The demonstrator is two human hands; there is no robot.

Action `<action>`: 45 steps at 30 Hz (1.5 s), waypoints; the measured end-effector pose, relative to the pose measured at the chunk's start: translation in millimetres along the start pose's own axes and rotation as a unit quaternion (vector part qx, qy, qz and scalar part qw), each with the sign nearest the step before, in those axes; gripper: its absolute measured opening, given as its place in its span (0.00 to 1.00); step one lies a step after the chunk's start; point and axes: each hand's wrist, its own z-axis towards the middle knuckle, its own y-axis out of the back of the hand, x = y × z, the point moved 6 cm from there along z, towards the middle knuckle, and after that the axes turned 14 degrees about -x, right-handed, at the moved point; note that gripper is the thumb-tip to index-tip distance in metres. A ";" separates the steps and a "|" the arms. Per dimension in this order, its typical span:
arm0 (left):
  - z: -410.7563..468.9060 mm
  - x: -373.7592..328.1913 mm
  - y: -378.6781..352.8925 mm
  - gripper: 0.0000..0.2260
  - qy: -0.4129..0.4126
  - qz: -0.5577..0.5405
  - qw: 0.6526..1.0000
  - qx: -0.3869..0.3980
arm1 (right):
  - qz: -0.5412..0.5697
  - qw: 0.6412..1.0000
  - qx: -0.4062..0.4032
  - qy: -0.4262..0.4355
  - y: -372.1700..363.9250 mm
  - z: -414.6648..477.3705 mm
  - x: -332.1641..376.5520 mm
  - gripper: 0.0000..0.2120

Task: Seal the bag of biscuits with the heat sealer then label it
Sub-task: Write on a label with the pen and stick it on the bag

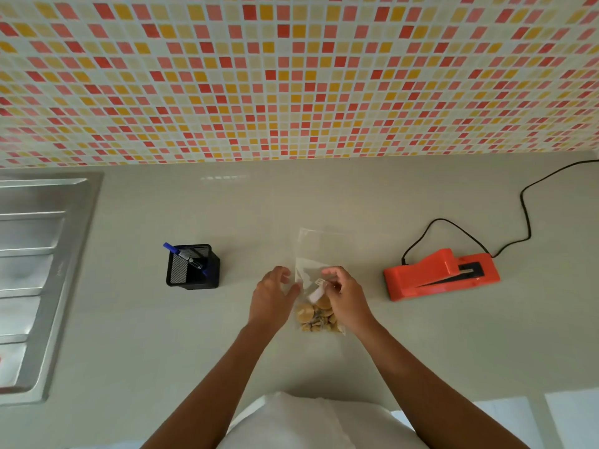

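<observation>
Centrally on the counter (pixel 129 319): one bag of biscuits (pixel 316 315), left hand (pixel 272 294) slack-fingered at its left edge, right hand (pixel 345 298) pinching one white piece (pixel 317 291), possibly a label; one heat sealer (pixel 437 275) right, one pen holder (pixel 193 267) left, both well apart.

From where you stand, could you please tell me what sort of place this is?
Most likely a home kitchen: a steel sink with a drainboard sits at the left, a mosaic tiled wall backs the pale countertop, and a bag of biscuits and an orange heat sealer lie on it.
</observation>
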 end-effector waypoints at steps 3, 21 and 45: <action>0.1 -14.6 -10.3 0.07 -0.102 0.003 0.995 0.012 | 0.004 1.000 -0.005 -0.011 -0.8 5.0 -7.1 0.11; -2.2 -11.3 -21.6 0.13 -0.172 0.123 0.976 0.059 | -0.051 0.998 0.045 -0.002 -5.5 24.1 -4.9 0.09; 14.1 -7.2 -43.8 0.06 0.070 0.017 0.994 0.080 | -0.033 0.998 0.034 -0.032 -5.4 32.5 -11.4 0.08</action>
